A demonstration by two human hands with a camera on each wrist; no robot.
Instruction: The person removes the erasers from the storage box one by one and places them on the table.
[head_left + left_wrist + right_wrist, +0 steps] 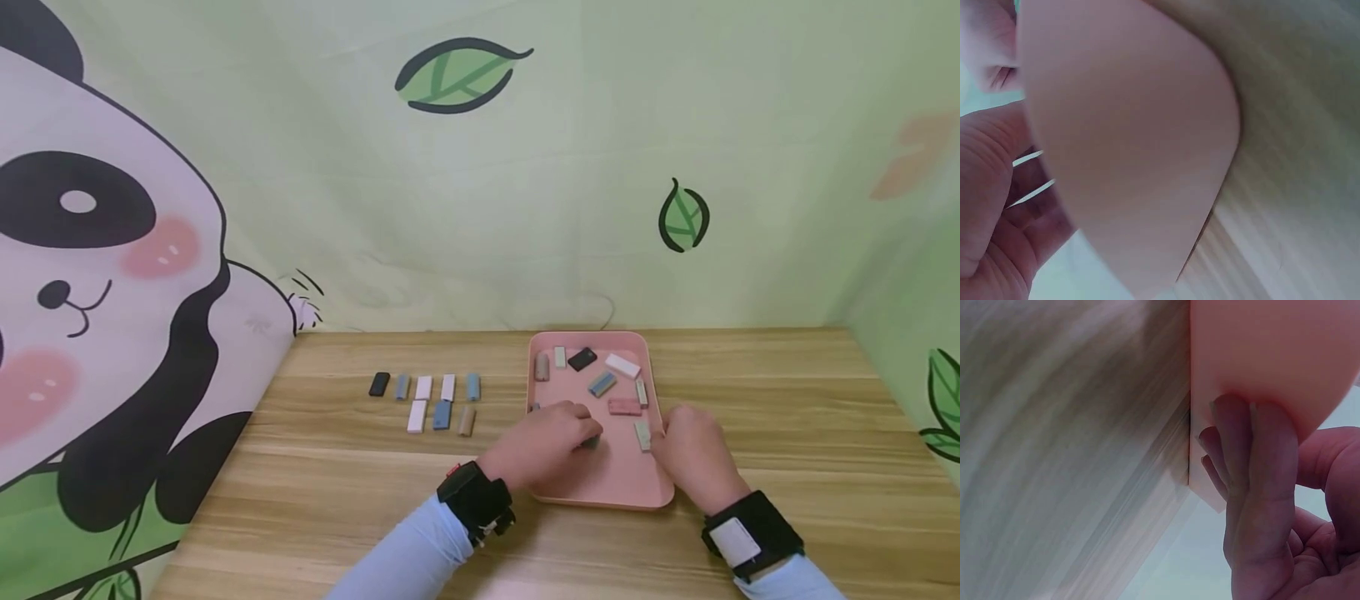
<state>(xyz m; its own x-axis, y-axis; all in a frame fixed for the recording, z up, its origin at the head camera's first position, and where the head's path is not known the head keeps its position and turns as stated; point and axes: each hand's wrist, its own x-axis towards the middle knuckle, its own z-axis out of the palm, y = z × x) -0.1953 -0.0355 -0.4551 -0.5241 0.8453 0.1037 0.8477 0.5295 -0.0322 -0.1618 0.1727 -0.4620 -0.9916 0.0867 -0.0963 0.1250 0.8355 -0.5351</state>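
Observation:
A pink tray [615,477] lies on the wooden table [787,417] and holds several small coloured blocks, among them a black one [582,359], a white one [622,365] and a pink one [625,407]. My left hand [581,433] reaches into the tray from its left side. Its curled fingers pinch a small grey block [592,441] that is mostly hidden. My right hand [675,442] holds the tray's right rim. In the right wrist view its fingers [1260,487] lie against the tray's outer wall [1272,344]. The left wrist view shows only the palm [991,206] and the tray wall [1135,156].
Left of the tray, small blocks lie in two neat rows on the table: a black one [379,384], white ones [423,387] and blue ones [442,414]. A panda-print backdrop [112,292] walls in the left side and back. Bare wood stretches to the right.

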